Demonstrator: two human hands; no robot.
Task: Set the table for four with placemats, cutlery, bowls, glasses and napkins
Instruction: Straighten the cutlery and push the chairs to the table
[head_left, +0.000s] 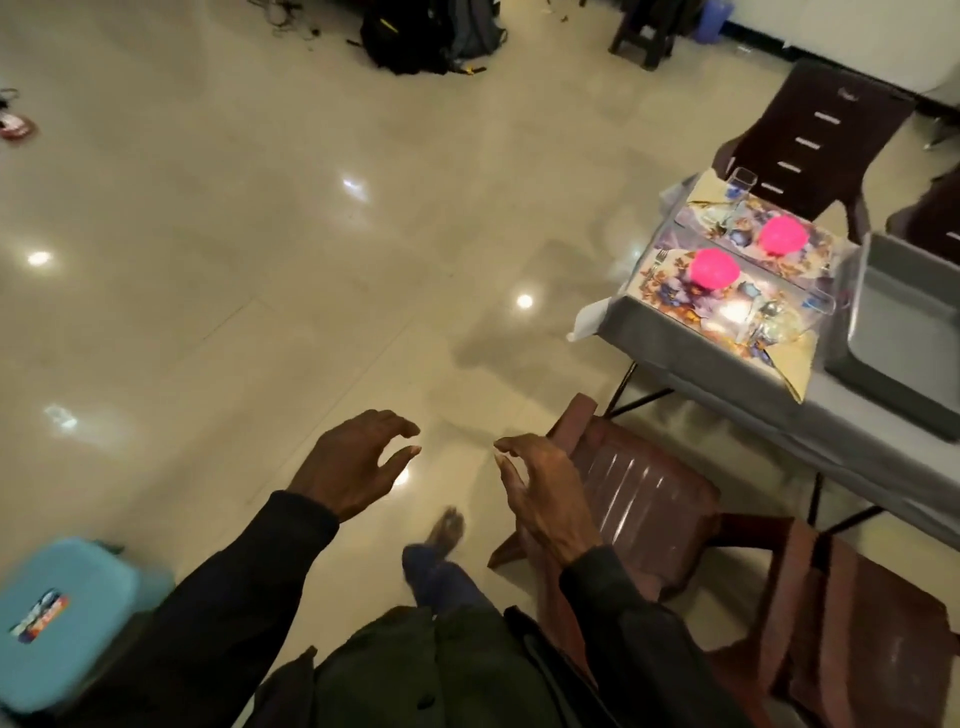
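Fingers (397, 425) of left hand (353, 462) and right hand (540, 493) loosely curved, nothing held, tips facing each other across a gap over the floor (260, 234).

Both arms in dark sleeves reach forward and down, palms turned inward, thumbs under the fingers. Table (675, 338) with grey cloth sits up and right of the right fingertips, well apart. On it are two floral placemats (670, 293), two pink bowls (714, 266), a glass (744, 184), a yellowish napkin (795, 364) and a grey tub (904, 322). Its near corner is the table edge closest to the fingers. Brown chair (644, 499) is just right of the right hand, its backrest top beside the right knuckles. Open tiled floor lies ahead and left of the left fingers. Blue stool (67, 613) sits down-left, behind the left wrist. A blurred foot (447, 525) shows below the gap between the hands.
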